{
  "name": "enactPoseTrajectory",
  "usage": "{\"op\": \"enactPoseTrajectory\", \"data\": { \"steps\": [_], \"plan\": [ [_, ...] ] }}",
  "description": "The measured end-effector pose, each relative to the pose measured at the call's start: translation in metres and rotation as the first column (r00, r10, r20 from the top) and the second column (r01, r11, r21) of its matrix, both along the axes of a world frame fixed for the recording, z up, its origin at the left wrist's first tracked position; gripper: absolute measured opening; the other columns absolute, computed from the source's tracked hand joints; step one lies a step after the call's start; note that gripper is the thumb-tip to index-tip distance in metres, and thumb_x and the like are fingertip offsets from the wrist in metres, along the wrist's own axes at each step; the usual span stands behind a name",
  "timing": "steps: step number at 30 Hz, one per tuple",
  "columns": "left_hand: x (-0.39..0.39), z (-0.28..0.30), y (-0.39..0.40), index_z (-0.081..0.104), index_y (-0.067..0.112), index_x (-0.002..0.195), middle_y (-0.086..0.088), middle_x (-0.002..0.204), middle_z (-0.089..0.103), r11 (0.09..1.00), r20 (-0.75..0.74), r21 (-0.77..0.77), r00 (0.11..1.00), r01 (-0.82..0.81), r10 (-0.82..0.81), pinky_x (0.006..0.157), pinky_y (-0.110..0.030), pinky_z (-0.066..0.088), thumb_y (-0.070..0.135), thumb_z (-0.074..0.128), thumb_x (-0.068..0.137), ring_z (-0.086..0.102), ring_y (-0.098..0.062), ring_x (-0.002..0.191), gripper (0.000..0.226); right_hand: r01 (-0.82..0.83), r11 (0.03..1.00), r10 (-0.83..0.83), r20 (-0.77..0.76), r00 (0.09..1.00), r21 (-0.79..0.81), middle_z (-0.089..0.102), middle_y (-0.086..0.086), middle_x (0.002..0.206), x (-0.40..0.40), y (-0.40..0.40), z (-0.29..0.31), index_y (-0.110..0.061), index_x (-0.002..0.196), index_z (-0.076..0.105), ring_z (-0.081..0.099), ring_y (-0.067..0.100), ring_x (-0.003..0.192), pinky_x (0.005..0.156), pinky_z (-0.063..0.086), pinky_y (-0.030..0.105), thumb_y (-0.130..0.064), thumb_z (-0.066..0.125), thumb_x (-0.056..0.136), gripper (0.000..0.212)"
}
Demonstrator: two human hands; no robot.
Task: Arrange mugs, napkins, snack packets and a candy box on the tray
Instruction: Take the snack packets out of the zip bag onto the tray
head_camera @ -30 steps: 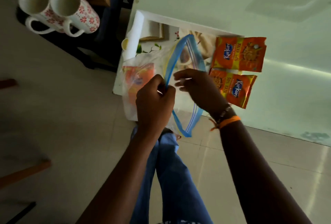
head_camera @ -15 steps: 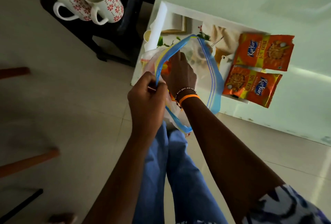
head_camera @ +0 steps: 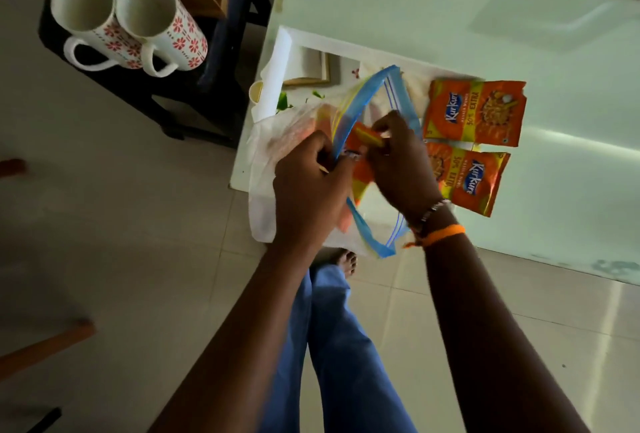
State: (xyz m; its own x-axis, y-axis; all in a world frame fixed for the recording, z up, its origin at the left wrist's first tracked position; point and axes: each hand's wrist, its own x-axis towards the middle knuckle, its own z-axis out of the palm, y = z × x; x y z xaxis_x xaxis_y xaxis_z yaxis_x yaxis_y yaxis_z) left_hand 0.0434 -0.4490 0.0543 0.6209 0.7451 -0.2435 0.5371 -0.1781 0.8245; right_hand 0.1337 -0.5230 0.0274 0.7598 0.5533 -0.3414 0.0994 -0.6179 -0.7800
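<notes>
Mugs: two white mugs carry red flower prints and dotted red lines.
Snack packets: two packets are orange with yellow bands and a blue logo.
Zip bag: a clear plastic bag has a blue and yellow seal strip.
Packet in hand: the right hand pinches an orange and yellow packet.
Tray: white tray shows green leaf print.
Tabletop: pale green glass table.
Wristband: orange band beside a beaded one.
Trousers: blue trousers.
Stand: black stand.
Floor: beige tiles.
</notes>
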Motion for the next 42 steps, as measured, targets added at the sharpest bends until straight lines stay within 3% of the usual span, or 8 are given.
{"op": "enactPoseTrajectory", "data": {
  "steps": [6,16,23,26,31,35,38,42],
  "plan": [
    [0.026,-0.015,-0.001,0.038,0.022,0.055,0.007,0.053,0.044,0.999,-0.055,0.030,0.998,0.011,-0.010,0.052,-0.008,0.036,0.014,0.059,0.076,0.041,-0.006,0.049,0.031,0.371,0.893,-0.288,-0.309,0.906,0.255,0.061,0.004,0.085,0.056,-0.057,0.041,-0.013,0.096,0.055,0.060,0.014,0.077,0.063,0.055,0.026,-0.001,0.048,0.090,0.015],
    [0.033,-0.035,-0.009,0.035,0.019,0.053,0.005,0.051,0.044,1.000,-0.212,-0.008,0.977,0.026,-0.027,0.053,-0.029,0.042,0.012,0.059,0.072,0.045,-0.015,0.050,0.032,0.293,0.952,-0.301,0.090,0.949,0.093,0.058,0.010,0.087,0.149,-0.051,0.013,-0.004,0.093,0.062,0.055,0.022,0.083,0.070,0.045,0.037,-0.003,0.050,0.084,0.015],
    [0.025,-0.036,-0.003,0.036,0.021,0.052,0.001,0.051,0.048,1.000,-0.214,-0.029,0.977,-0.004,-0.002,0.049,-0.029,0.048,0.011,0.058,0.073,0.055,-0.022,0.050,0.032,0.039,0.996,-0.042,-0.044,0.998,-0.076,0.054,0.009,0.081,0.176,-0.002,-0.052,-0.002,0.099,0.061,0.052,0.020,0.071,0.065,0.042,0.031,-0.002,0.049,0.088,0.016],
    [0.019,-0.037,0.002,0.035,0.022,0.052,0.006,0.050,0.044,1.000,-0.206,-0.004,0.979,-0.003,0.002,0.045,-0.012,0.039,0.011,0.059,0.074,0.046,-0.010,0.048,0.034,0.103,0.988,-0.100,0.027,0.995,-0.112,0.063,0.009,0.085,0.187,0.011,-0.069,0.002,0.104,0.062,0.051,0.010,0.068,0.061,0.039,0.020,-0.001,0.051,0.085,0.023],
    [0.013,-0.036,0.006,0.036,0.022,0.052,0.006,0.051,0.045,0.999,-0.195,-0.006,0.980,-0.039,0.037,0.044,-0.011,0.039,0.012,0.060,0.076,0.046,-0.009,0.048,0.035,0.196,0.979,-0.189,0.107,0.976,-0.063,0.062,0.015,0.123,0.189,0.012,-0.064,-0.003,0.117,0.058,0.058,0.019,0.109,0.097,0.048,0.031,0.002,0.055,0.083,0.034],
    [0.011,-0.031,0.005,0.036,0.022,0.053,0.004,0.052,0.045,0.996,-0.165,-0.048,0.984,-0.074,0.065,0.048,-0.017,0.042,0.010,0.060,0.075,0.046,-0.012,0.049,0.035,0.213,0.977,-0.213,0.231,0.949,0.024,0.066,0.010,0.112,0.151,0.002,-0.032,-0.005,0.107,0.062,0.058,0.013,0.100,0.086,0.048,0.026,-0.001,0.053,0.084,0.025],
    [0.007,-0.027,0.003,0.036,0.020,0.054,0.003,0.050,0.044,0.992,-0.152,-0.067,0.984,-0.103,0.092,0.048,-0.016,0.036,0.010,0.060,0.074,0.044,-0.015,0.048,0.033,0.181,0.971,-0.177,-0.044,0.983,0.158,0.063,0.010,0.072,0.099,-0.008,-0.009,-0.002,0.091,0.062,0.061,0.009,0.063,0.066,0.052,0.026,0.005,0.049,0.085,0.016],
    [-0.005,-0.019,-0.001,0.038,0.017,0.056,0.003,0.049,0.042,0.990,-0.101,-0.072,0.989,-0.119,0.112,0.046,-0.014,0.032,0.010,0.061,0.074,0.039,-0.011,0.046,0.031,-0.033,0.999,0.049,-0.528,0.848,0.038,0.063,0.014,0.084,0.030,-0.007,-0.003,0.013,0.107,0.055,0.067,0.009,0.067,0.070,0.055,0.022,0.001,0.047,0.091,0.022]
  ]
}}
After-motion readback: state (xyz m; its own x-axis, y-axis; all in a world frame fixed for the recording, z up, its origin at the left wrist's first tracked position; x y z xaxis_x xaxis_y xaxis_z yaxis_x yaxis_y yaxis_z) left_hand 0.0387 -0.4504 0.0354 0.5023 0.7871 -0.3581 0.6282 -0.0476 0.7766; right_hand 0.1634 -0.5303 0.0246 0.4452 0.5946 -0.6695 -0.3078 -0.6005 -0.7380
